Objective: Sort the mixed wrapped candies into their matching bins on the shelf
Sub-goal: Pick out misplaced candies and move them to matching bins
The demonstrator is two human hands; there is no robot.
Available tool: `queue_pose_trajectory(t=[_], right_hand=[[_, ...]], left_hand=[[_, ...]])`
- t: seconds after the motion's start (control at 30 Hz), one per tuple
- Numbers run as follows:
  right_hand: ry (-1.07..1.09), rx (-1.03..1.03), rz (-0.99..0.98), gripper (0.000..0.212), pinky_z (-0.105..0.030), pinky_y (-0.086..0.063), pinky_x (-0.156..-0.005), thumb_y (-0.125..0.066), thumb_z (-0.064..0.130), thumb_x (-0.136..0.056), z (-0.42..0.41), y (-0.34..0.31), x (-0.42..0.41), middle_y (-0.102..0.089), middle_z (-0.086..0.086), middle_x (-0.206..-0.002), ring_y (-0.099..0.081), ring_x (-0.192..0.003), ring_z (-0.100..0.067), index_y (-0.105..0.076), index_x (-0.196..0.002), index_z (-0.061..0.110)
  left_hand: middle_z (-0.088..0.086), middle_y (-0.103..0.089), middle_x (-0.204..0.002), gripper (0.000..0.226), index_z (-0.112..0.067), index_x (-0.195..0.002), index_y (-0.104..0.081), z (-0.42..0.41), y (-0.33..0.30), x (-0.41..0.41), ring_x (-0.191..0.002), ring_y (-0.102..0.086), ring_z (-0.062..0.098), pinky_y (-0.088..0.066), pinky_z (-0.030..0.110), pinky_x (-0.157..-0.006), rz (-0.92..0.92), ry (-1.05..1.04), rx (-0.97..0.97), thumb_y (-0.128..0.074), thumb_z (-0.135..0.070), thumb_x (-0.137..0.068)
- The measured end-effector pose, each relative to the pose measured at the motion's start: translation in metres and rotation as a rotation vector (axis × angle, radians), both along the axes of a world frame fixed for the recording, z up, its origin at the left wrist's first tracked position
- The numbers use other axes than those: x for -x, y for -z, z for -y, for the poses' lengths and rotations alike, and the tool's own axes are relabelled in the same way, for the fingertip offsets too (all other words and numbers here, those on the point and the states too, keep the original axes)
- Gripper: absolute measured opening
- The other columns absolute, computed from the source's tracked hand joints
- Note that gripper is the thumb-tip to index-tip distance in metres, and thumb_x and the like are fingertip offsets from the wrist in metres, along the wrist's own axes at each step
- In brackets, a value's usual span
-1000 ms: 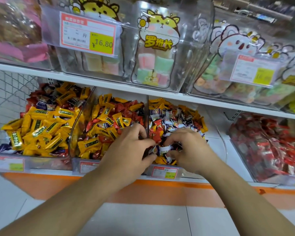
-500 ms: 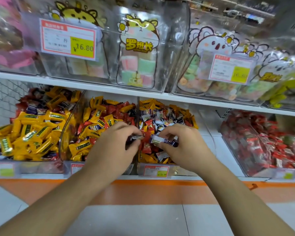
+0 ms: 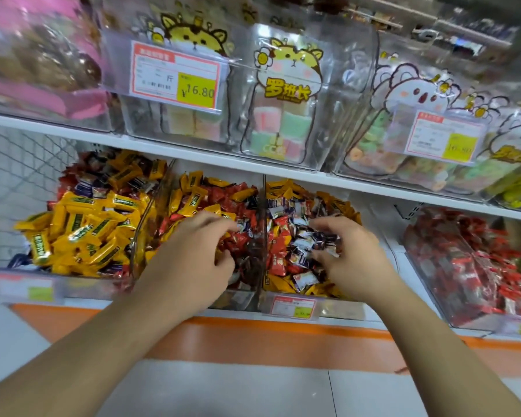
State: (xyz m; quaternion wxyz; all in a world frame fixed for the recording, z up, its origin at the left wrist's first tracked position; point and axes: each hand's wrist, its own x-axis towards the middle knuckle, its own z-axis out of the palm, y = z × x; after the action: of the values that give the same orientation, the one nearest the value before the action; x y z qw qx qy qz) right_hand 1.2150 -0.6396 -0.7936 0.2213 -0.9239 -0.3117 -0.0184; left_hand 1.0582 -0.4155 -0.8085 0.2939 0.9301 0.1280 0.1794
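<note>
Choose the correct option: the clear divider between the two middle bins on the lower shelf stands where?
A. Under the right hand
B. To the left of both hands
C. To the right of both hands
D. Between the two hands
D: the clear divider rises between the left hand, over the red-and-yellow bin, and the right hand, over the mixed bin.
</note>
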Motion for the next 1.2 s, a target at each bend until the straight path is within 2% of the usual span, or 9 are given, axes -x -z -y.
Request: queue_pose_trajectory(t=[0.13, 0.27, 0.33, 0.53, 0.67, 0.8, 0.93, 1.07, 1.2], right_hand=[[-0.004, 0.029, -0.068, 0.059, -0.019, -0.033, -0.105, -0.076, 0.029, -0.092, 0.004, 0.016, -0.009, -0.051, 0.010, -0.151, -0.046, -0.138, -0.011, -0.053, -0.146, 0.029], [-0.023, 0.021, -0.030, 0.069, -0.030, -0.036, -0.115, -0.076, 0.041, -0.091, -0.005, 0.021, -0.015, -0.047, 0.009, -0.153, -0.042, -0.141, -0.013, -0.045, -0.152, 0.031], [-0.027, 0.045, -0.011, 0.068, -0.035, -0.036, -0.116, -0.077, 0.042, -0.089, -0.007, 0.024, -0.019, -0.050, 0.006, -0.151, -0.043, -0.140, -0.017, -0.049, -0.150, 0.032], [-0.040, 0.102, 0.040, 0.050, -0.034, -0.041, -0.110, -0.076, 0.039, -0.089, -0.004, 0.030, -0.025, -0.061, 0.006, -0.136, -0.049, -0.132, -0.019, -0.061, -0.137, 0.032], [-0.024, 0.101, 0.038, 0.049, -0.039, -0.046, -0.106, -0.075, 0.039, -0.090, -0.007, 0.032, -0.022, -0.060, 0.005, -0.133, -0.048, -0.131, -0.021, -0.060, -0.136, 0.032], [-0.018, 0.117, -0.008, 0.061, -0.040, -0.040, -0.111, -0.075, 0.049, -0.088, -0.011, 0.030, -0.021, -0.056, 0.004, -0.142, -0.042, -0.138, -0.021, -0.055, -0.143, 0.032], [-0.016, 0.110, 0.022, 0.050, -0.041, -0.045, -0.109, -0.077, 0.043, -0.089, -0.014, 0.025, -0.019, -0.064, 0.003, -0.136, -0.050, -0.132, -0.021, -0.064, -0.136, 0.031], [0.010, 0.049, 0.029, 0.036, -0.033, -0.057, -0.092, -0.076, 0.025, -0.090, -0.012, 0.022, -0.014, -0.074, 0.006, -0.115, -0.066, -0.101, -0.013, -0.073, -0.125, 0.032], [0.065, -0.107, 0.000, 0.033, -0.023, -0.050, -0.097, -0.079, 0.029, -0.090, -0.010, 0.013, -0.007, -0.071, 0.008, -0.127, -0.063, -0.118, -0.011, -0.075, -0.123, 0.030]], left_hand=[[-0.022, -0.044, -0.138, 0.045, -0.039, -0.142, -0.052, 0.015, 0.008, -0.010, -0.114, -0.047, 0.003, -0.034, 0.015, -0.092, 0.011, 0.097, 0.010, -0.059, -0.025, -0.100], [-0.023, -0.044, -0.138, 0.045, -0.037, -0.144, -0.052, 0.023, 0.014, -0.013, -0.131, -0.040, 0.001, -0.034, 0.015, -0.101, 0.001, 0.128, -0.003, -0.058, -0.024, -0.101], [-0.022, -0.044, -0.137, 0.044, -0.036, -0.143, -0.052, 0.023, 0.015, -0.013, -0.130, -0.041, 0.001, -0.036, 0.015, -0.101, -0.004, 0.128, 0.002, -0.058, -0.024, -0.101], [-0.022, -0.046, -0.134, 0.040, -0.035, -0.137, -0.057, 0.022, 0.017, -0.011, -0.126, -0.046, 0.002, -0.041, 0.016, -0.099, -0.019, 0.123, 0.003, -0.061, -0.024, -0.099], [-0.022, -0.046, -0.133, 0.036, -0.035, -0.134, -0.059, 0.023, 0.017, -0.009, -0.123, -0.046, 0.001, -0.040, 0.016, -0.096, -0.029, 0.128, 0.005, -0.060, -0.023, -0.100], [-0.022, -0.046, -0.134, 0.037, -0.035, -0.135, -0.058, 0.022, 0.016, -0.010, -0.123, -0.046, 0.001, -0.041, 0.017, -0.098, -0.027, 0.122, 0.016, -0.060, -0.023, -0.100], [-0.021, -0.048, -0.133, 0.036, -0.035, -0.134, -0.059, 0.021, 0.016, -0.011, -0.124, -0.048, 0.002, -0.043, 0.018, -0.100, -0.032, 0.122, 0.026, -0.060, -0.023, -0.100], [-0.021, -0.050, -0.132, 0.034, -0.034, -0.133, -0.060, 0.019, 0.016, -0.011, -0.123, -0.048, 0.001, -0.039, 0.014, -0.097, -0.033, 0.119, 0.023, -0.060, -0.023, -0.100], [-0.021, -0.050, -0.130, 0.032, -0.035, -0.129, -0.062, 0.018, 0.016, -0.012, -0.121, -0.049, 0.001, -0.036, 0.012, -0.094, -0.024, 0.112, 0.036, -0.060, -0.023, -0.100]])
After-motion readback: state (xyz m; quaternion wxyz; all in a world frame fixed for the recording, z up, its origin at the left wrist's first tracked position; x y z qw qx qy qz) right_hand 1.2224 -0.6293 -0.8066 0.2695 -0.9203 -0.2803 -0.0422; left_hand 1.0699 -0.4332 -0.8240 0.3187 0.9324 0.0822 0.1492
